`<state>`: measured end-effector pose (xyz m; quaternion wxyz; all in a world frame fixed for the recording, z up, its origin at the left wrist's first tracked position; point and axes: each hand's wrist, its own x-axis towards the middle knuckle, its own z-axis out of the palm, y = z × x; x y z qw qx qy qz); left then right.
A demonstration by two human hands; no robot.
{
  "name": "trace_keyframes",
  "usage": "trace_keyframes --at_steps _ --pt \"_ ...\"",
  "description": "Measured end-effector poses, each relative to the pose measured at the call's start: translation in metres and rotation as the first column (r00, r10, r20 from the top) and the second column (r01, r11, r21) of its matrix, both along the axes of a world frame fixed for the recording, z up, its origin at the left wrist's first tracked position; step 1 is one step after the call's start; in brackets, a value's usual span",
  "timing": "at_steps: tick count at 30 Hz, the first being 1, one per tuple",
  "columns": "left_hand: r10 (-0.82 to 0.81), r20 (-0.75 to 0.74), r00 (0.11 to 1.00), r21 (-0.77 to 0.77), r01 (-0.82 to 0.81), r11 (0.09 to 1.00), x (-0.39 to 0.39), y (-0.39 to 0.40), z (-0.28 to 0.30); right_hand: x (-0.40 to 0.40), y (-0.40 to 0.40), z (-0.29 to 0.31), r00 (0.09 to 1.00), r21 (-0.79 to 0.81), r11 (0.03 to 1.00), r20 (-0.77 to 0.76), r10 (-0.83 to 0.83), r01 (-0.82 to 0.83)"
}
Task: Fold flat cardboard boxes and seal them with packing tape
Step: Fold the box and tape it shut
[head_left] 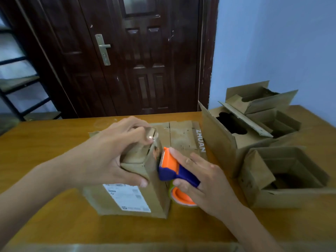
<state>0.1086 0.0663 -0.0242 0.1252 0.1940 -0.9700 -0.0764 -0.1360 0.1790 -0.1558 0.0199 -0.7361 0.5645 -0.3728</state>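
Observation:
A small brown cardboard box [143, 162] stands on a larger box with a white shipping label [127, 199] in the middle of the wooden table [45, 148]. My left hand [112, 153] grips the small box, thumb on its near side and fingers curled over its top, where clear tape shines. My right hand [203, 180] holds an orange and blue tape dispenser [174, 170], its blade end pressed against the small box's right face.
A flat cardboard sheet printed ZHUAN [183, 135] lies behind the boxes. Three open-topped boxes [283, 171] crowd the table's right side. A dark wooden door [138, 57] and a metal shelf [20, 82] stand beyond the far edge.

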Motion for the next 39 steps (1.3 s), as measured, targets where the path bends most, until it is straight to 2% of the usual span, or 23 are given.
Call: trace_keyframes --at_steps 2,4,6,8,11,13,14,16,19,22,26,30,33,39 --pt "-0.021 -0.245 0.969 0.027 0.028 0.999 0.007 0.011 0.001 -0.006 0.008 0.032 1.000 -0.033 0.999 0.003 0.003 -0.003" --pt "-0.031 -0.472 0.881 0.036 0.055 0.998 0.009 0.024 0.001 -0.013 0.017 0.077 0.996 -0.066 0.998 -0.090 -0.011 0.005" --pt "-0.004 -0.660 0.751 0.073 0.070 0.995 0.009 0.035 -0.006 -0.014 0.026 0.131 0.971 -0.041 0.999 -0.238 -0.025 0.016" --pt "0.060 -0.811 0.582 0.131 0.082 0.988 0.005 0.039 -0.021 -0.007 0.024 0.181 0.923 0.028 0.999 -0.385 -0.004 0.016" --pt "0.231 -0.910 0.344 0.277 0.092 0.956 -0.004 0.043 -0.053 0.015 -0.005 0.224 0.812 0.148 0.989 -0.577 0.085 0.002" --pt "0.361 -0.893 0.269 0.395 0.086 0.915 -0.009 0.048 -0.083 0.032 -0.031 0.225 0.672 0.210 0.978 -0.722 0.164 -0.013" --pt "0.422 -0.869 0.259 0.453 0.068 0.889 -0.010 0.050 -0.098 0.039 -0.042 0.220 0.608 0.246 0.969 -0.765 0.212 -0.028" --pt "0.492 -0.825 0.277 0.514 0.009 0.858 -0.005 0.048 -0.121 0.048 -0.057 0.210 0.545 0.316 0.947 -0.786 0.290 -0.048" --pt "0.479 -0.802 0.356 0.496 -0.049 0.867 0.006 0.036 -0.136 0.057 -0.069 0.205 0.524 0.341 0.936 -0.782 0.337 -0.092" --pt "0.463 -0.812 0.356 0.483 -0.035 0.875 0.010 0.032 -0.143 0.060 -0.073 0.203 0.487 0.353 0.926 -0.791 0.370 -0.130" --pt "0.409 -0.832 0.374 0.428 -0.034 0.903 0.016 0.026 -0.144 0.048 -0.066 0.202 0.519 0.358 0.926 -0.772 0.366 -0.119" --pt "0.382 -0.807 0.451 0.399 -0.061 0.915 0.012 0.027 -0.148 0.031 -0.054 0.198 0.553 0.407 0.909 -0.738 0.387 -0.093" --pt "0.389 -0.802 0.453 0.399 -0.079 0.914 0.009 0.027 -0.150 0.022 -0.045 0.194 0.567 0.399 0.913 -0.734 0.374 -0.085" --pt "0.423 -0.794 0.436 0.415 -0.120 0.902 -0.001 0.032 -0.155 0.029 -0.052 0.183 0.467 0.326 0.942 -0.822 0.325 -0.083"
